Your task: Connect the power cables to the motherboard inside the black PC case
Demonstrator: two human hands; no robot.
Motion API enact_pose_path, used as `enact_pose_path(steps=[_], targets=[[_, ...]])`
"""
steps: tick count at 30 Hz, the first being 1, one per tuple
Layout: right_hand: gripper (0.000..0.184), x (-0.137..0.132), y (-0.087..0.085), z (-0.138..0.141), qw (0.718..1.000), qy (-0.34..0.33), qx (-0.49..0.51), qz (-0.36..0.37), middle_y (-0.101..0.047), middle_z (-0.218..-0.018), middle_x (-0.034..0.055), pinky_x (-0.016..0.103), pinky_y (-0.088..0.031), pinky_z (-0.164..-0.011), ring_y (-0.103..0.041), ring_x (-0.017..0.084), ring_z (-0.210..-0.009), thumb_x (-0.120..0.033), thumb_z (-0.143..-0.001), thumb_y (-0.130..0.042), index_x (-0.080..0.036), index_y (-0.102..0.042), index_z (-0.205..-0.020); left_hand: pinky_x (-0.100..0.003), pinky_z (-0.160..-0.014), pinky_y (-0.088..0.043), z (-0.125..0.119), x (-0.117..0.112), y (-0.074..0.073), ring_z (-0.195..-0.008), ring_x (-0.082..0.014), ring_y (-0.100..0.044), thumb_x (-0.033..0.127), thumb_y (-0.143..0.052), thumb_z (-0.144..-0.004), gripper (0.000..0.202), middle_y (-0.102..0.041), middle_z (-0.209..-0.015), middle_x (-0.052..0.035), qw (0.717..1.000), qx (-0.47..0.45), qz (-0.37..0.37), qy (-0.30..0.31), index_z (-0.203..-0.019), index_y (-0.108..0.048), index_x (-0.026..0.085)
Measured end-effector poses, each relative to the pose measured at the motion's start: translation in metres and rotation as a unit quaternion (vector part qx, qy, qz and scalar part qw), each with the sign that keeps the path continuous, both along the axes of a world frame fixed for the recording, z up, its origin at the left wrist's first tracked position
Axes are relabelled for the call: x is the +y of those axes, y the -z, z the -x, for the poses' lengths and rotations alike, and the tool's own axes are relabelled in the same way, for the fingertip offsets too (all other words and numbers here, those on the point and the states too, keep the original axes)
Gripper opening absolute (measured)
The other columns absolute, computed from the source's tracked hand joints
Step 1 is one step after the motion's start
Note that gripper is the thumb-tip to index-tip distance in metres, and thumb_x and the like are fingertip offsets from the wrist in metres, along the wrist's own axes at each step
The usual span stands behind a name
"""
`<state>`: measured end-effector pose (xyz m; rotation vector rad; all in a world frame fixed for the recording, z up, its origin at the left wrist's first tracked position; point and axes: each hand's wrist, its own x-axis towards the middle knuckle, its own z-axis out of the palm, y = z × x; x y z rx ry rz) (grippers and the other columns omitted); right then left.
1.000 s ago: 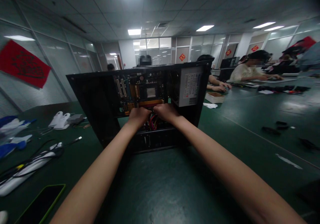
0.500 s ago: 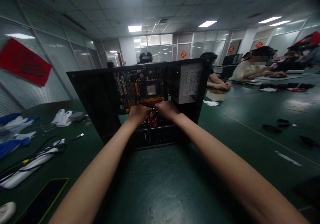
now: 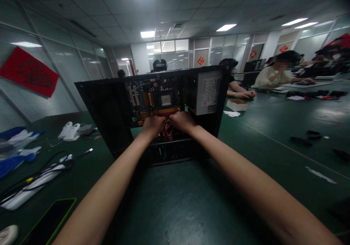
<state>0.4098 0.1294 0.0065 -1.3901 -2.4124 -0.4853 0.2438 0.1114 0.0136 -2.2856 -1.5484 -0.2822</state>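
Note:
An open black computer case (image 3: 106, 110) stands on the green table, its inside facing me. A motherboard (image 3: 153, 99) with coloured slots is mounted in it, and a grey power supply (image 3: 207, 92) sits at the right. My left hand (image 3: 153, 125) and my right hand (image 3: 182, 121) reach in side by side at the motherboard's lower edge, knuckles toward me, fingers curled. They rest just above a bundle of red and pink cables (image 3: 168, 132). What the fingers grip is hidden.
At the left lie white gloves (image 3: 69, 131), a white power strip with black cords (image 3: 32, 183), blue and white cloth (image 3: 16, 150) and a green-edged phone (image 3: 46, 225). Other people sit at the back right beside a cardboard box (image 3: 237, 105). Small dark parts (image 3: 303, 139) lie right.
Both hands stay at the same spot inside the case, pressed a little closer together. The camera has shifted slightly.

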Motion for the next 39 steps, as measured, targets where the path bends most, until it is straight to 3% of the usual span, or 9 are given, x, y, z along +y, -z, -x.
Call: enact_pose_path(steps=[6, 16, 24, 33, 39], targets=[[0.035, -0.002, 0.000, -0.001, 1.000, 0.009, 0.011, 0.011, -0.075, -0.101, 0.0177, 0.034, -0.049, -0.079, -0.071, 0.029, -0.095, -0.035, -0.099, -0.049, -0.014, -0.076, -0.103, -0.038, -0.076, -0.051, -0.002, -0.003, -0.001, -0.094, -0.0318, -0.071, 0.040, -0.037, -0.100, 0.043, -0.075, -0.100, -0.0142, 1.000, 0.009, -0.002, -0.003, -0.109, -0.075, 0.022], [0.028, -0.002, 0.004, -0.008, 0.999, -0.020, 0.049, 0.015, -0.075, -0.102, 0.0110, 0.027, -0.042, -0.074, -0.068, 0.022, -0.096, -0.031, -0.099, -0.049, -0.018, -0.073, -0.105, -0.035, -0.078, -0.050, 0.006, -0.005, 0.003, -0.094, -0.0283, -0.071, 0.042, -0.046, -0.097, 0.034, -0.076, -0.103, -0.0084, 0.998, -0.059, 0.002, -0.029, -0.109, -0.075, 0.029], [0.028, -0.001, 0.008, -0.008, 0.998, -0.018, 0.046, 0.039, -0.075, -0.103, 0.0103, 0.027, -0.041, -0.070, -0.068, 0.022, -0.093, -0.026, -0.098, -0.047, -0.019, -0.073, -0.106, -0.038, -0.075, -0.052, 0.005, -0.008, 0.001, -0.094, -0.0328, -0.071, 0.043, -0.048, -0.096, 0.035, -0.076, -0.101, -0.0100, 0.997, -0.055, 0.000, -0.062, -0.111, -0.076, 0.029], [0.029, 0.004, 0.010, -0.008, 0.996, -0.003, 0.065, 0.054, -0.075, -0.107, 0.0101, 0.026, -0.042, -0.073, -0.069, 0.022, -0.097, -0.025, -0.099, -0.046, -0.020, -0.073, -0.108, -0.036, -0.078, -0.052, 0.002, -0.009, 0.001, -0.096, -0.0302, -0.070, 0.043, -0.046, -0.098, 0.038, -0.075, -0.103, -0.0142, 0.995, -0.049, 0.011, -0.088, -0.112, -0.075, 0.023], [0.025, -0.003, 0.010, -0.014, 0.990, -0.068, 0.099, 0.069, -0.075, -0.109, 0.0070, 0.023, -0.043, -0.081, -0.069, 0.018, -0.102, -0.020, -0.096, -0.051, -0.019, -0.073, -0.109, -0.033, -0.074, -0.050, 0.010, -0.014, 0.002, -0.092, -0.0280, -0.072, 0.044, -0.046, -0.098, 0.037, -0.076, -0.097, -0.0115, 0.995, -0.071, 0.028, -0.071, -0.107, -0.075, 0.025]])
